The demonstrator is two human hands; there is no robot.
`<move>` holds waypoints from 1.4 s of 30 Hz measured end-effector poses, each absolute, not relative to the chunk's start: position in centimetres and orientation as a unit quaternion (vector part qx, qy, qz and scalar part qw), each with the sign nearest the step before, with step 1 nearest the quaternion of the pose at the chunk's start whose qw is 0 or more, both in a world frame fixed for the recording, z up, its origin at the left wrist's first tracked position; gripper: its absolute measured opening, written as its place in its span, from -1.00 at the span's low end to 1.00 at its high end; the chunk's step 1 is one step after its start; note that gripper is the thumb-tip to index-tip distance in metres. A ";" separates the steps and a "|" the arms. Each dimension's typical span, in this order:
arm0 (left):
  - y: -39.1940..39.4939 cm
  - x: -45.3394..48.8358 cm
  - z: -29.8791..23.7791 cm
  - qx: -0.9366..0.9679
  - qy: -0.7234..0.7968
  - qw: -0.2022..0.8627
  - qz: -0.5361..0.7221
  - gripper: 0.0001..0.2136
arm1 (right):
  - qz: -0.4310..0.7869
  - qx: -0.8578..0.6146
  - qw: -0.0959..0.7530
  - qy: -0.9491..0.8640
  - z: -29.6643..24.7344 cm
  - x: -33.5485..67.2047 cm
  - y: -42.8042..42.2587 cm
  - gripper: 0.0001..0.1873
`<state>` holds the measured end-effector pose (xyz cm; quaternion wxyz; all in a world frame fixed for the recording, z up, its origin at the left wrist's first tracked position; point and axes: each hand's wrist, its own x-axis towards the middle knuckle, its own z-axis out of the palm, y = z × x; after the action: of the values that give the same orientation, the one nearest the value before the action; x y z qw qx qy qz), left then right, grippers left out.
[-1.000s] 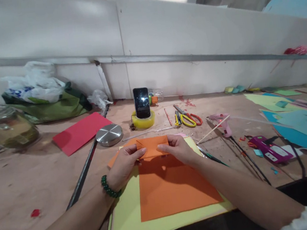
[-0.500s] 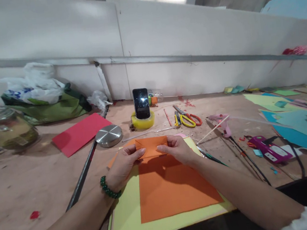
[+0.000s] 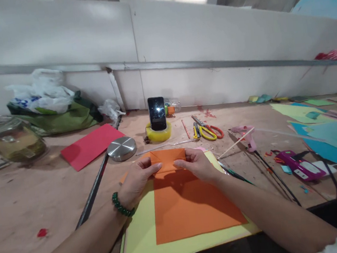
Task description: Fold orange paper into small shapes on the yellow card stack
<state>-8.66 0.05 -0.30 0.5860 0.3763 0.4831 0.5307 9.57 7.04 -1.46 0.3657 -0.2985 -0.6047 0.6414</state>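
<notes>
Between my two hands is a small folded piece of orange paper [image 3: 168, 159], held up with its creases facing me. My left hand [image 3: 142, 174], with a green bead bracelet at the wrist, pinches its left end between thumb and fingers. The right end is pinched the same way by my right hand [image 3: 198, 163]. Just below lies a larger orange sheet [image 3: 193, 209], partly covered by the folded piece and my right forearm. Under it is a stack of pale yellow paper [image 3: 139, 247]. The fingers behind the folded piece are hidden.
Past my hands stand a phone [image 3: 157, 113] on a yellow tape roll [image 3: 159, 133], and scissors [image 3: 207, 130]. A steel lid [image 3: 121, 148], red paper [image 3: 91, 146] and glass jar [image 3: 12, 142] are left. Rightward lie a pink glue gun [image 3: 250, 141], a purple device [image 3: 299, 164] and blue paper [image 3: 332, 146].
The whole view has shifted slightly, with things appearing a little further right. Both hands keep the same pinch on the folded orange paper.
</notes>
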 end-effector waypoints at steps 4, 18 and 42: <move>0.0 -8.7 -0.2 0.372 0.504 0.567 0.535 -0.71 | 0.632 -0.296 0.373 -0.611 -1.5 9.6 7.0 -0.64; -0.1 -8.6 0.0 0.372 0.528 0.544 0.535 -0.74 | 0.633 -0.318 0.372 -0.600 -1.4 9.6 7.0 -0.66; 0.2 -8.7 -0.6 0.371 0.510 0.578 0.517 -0.76 | 0.666 -0.285 0.353 -0.592 -1.2 9.9 7.4 -0.63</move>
<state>-8.72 0.17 -0.56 0.5784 0.3710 0.5101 0.5173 9.89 7.45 -1.23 0.3534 -0.2852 -0.5915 0.6663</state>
